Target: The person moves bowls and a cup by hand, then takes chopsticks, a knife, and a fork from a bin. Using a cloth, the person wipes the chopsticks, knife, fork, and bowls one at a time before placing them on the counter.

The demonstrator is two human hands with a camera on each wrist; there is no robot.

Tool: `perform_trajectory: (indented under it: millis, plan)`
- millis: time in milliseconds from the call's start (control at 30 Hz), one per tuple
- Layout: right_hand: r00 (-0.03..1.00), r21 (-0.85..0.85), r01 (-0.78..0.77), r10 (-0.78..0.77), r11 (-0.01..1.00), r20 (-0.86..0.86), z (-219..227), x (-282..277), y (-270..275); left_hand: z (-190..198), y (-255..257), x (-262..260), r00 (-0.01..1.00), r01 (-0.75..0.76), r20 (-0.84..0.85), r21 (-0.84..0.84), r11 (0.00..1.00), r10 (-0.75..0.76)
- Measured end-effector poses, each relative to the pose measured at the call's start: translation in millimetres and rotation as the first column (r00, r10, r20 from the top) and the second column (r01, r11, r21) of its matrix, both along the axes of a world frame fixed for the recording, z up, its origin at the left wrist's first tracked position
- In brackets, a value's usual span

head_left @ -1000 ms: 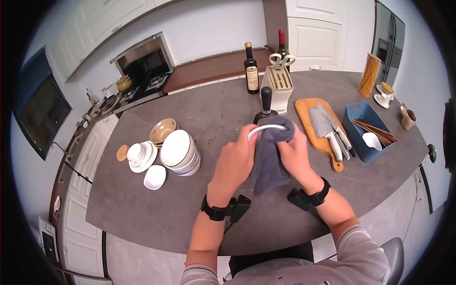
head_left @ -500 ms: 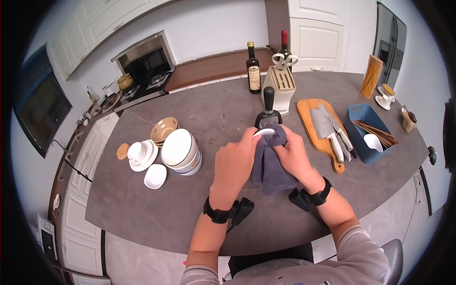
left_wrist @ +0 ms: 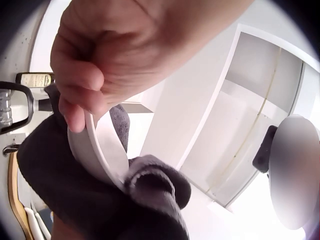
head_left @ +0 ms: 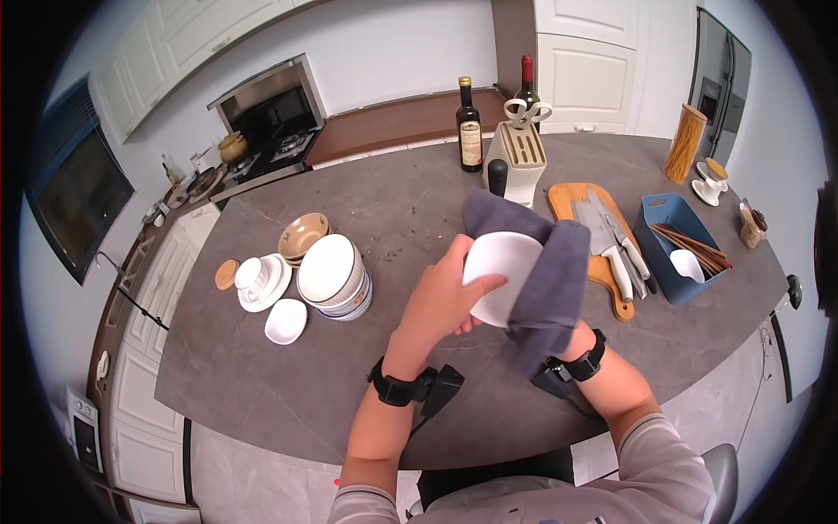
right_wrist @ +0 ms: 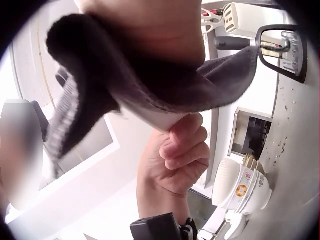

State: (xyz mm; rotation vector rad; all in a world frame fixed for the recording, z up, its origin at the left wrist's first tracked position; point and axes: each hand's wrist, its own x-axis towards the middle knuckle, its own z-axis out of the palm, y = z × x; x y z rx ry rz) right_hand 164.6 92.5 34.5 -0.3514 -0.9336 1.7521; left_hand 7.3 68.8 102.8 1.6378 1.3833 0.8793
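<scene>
Tilted over the counter is a white bowl (head_left: 497,258), its inside facing up toward the head camera. My left hand (head_left: 436,297) grips its left side, thumb over the rim onto the inside and fingers beneath. A dark grey cloth (head_left: 559,271) wraps the bowl's right and far sides. My right hand (right_wrist: 150,35) is against the bowl from the right with the cloth over it; its fingers are hidden under the fabric. In the left wrist view, part of the cloth (left_wrist: 157,185) folds over the bowl's rim.
Stacked bowls (head_left: 327,271), a small white dish (head_left: 286,321) and a cup on saucers (head_left: 253,278) stand left. Behind are a black handle (head_left: 497,177), a knife block (head_left: 515,162) and bottles. At right lie knives on a cutting board (head_left: 567,201) beside a blue bin (head_left: 672,284).
The bowl has turned from rim-edge view to show its inside. The cloth has spread over its right side and the right hand, which has gone from plain view to beneath the fabric.
</scene>
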Motion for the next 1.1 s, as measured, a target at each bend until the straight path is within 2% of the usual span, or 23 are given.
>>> perform_trajectory:
  millis: [33, 67, 100, 133, 167, 200, 267, 300, 333, 400, 433, 467, 500, 600, 667, 767, 800, 867, 900, 967, 1000, 1067, 1100]
  plan:
    - [0.962, 0.178, 0.011, -0.059, 0.984, 0.266, 23, 4, -18, -5, 0, 3, 0.997, -0.017, 0.08, 0.028, 0.999, 0.014]
    - [0.962, 0.176, 0.01, -0.057, 0.984, 0.268, 24, 4, -20, -8, 4, 1, 0.997, -0.017, 0.082, 0.026, 1.0, 0.015]
    - [0.84, 0.502, 0.097, -0.342, 0.859, 0.422, 25, 4, -23, -13, 8, -1, 0.985, -0.025, 0.172, 0.01, 1.0, 0.023]
    - [0.644, 0.777, 0.078, -0.626, 0.625, 0.439, 29, 1, -27, -18, 13, -3, 0.965, -0.03, 0.26, -0.005, 1.0, 0.03]
    - [0.816, 0.548, 0.173, -0.431, 0.818, 0.386, 35, -10, -27, -27, 17, -1, 0.925, -0.088, 0.373, 0.035, 0.995, 0.069]
    - [0.816, 0.548, 0.175, -0.432, 0.818, 0.384, 26, -17, -18, -27, 20, 0, 0.87, -0.159, 0.476, 0.021, 0.987, 0.13]
    - [0.657, 0.787, 0.408, -0.747, 0.464, 0.1, -1, -27, 5, -30, 23, 1, 0.83, -0.241, 0.531, 0.063, 0.969, 0.172]
    - [0.609, 0.917, 0.348, -0.791, 0.197, -0.061, 9, -23, 5, -34, 24, 4, 0.831, -0.24, 0.529, 0.067, 0.968, 0.17]
    - [0.608, 0.916, 0.352, -0.791, 0.193, -0.067, 20, -18, 3, -40, 24, 7, 0.856, -0.249, 0.491, 0.115, 0.962, 0.163]
    - [0.675, 0.833, 0.305, -0.722, 0.462, 0.153, 36, -8, -2, -33, 18, 10, 0.878, -0.255, 0.453, 0.165, 0.953, 0.157]
    - [0.674, 0.834, 0.304, -0.723, 0.46, 0.153, 35, -8, -1, -16, 4, 12, 0.925, -0.214, 0.346, 0.125, 0.969, 0.16]
    - [0.693, 0.798, 0.322, -0.701, 0.51, 0.169, 33, -7, 0, -4, -6, 14, 0.96, -0.176, 0.235, 0.079, 0.981, 0.154]
    - [0.711, 0.76, 0.338, -0.68, 0.556, 0.181, 31, -8, 2, -1, -10, 16, 0.97, -0.145, 0.209, 0.075, 0.987, 0.126]
    - [0.77, 0.63, 0.365, -0.603, 0.686, 0.21, 20, -12, 13, -9, -2, 14, 0.944, -0.156, 0.308, 0.108, 0.982, 0.116]
    - [0.811, 0.526, 0.371, -0.543, 0.765, 0.216, 12, -16, 19, -19, 7, 11, 0.848, -0.165, 0.514, 0.027, 0.986, 0.128]
    - [0.868, 0.347, 0.369, -0.453, 0.862, 0.202, 5, -20, 22, -24, 8, 15, 0.837, -0.18, 0.528, 0.022, 0.983, 0.141]
    - [0.868, 0.346, 0.373, -0.455, 0.861, 0.198, 14, -15, 17, -24, 6, 17, 0.862, -0.177, 0.492, 0.065, 0.982, 0.123]
    - [0.84, 0.709, 0.078, -0.429, 0.701, 0.333, 42, 5, -1, -19, 1, 19, 0.883, -0.17, 0.459, 0.108, 0.98, 0.102]
    - [0.995, 0.487, -0.018, -0.032, 0.873, 0.094, 42, 7, -3, -13, -5, 19, 0.937, -0.131, 0.337, 0.099, 0.986, 0.091]
    - [0.992, 0.491, 0.035, -0.088, 0.87, 0.085, 42, 3, -8, -5, -9, 19, 0.984, -0.109, 0.154, 0.086, 0.99, 0.095]
    - [0.987, 0.495, 0.084, -0.14, 0.865, 0.077, 42, 0, -11, -7, -7, 19, 0.983, -0.109, 0.156, 0.088, 0.99, 0.095]
    - [0.969, 0.501, 0.178, -0.239, 0.847, 0.06, 41, -9, -16, -16, -1, 17, 0.958, -0.181, 0.259, 0.206, 0.962, 0.125]
    - [0.957, 0.501, 0.225, -0.287, 0.836, 0.048, 41, -13, -19, -17, 2, 15, 0.941, -0.187, 0.313, 0.169, 0.968, 0.127]
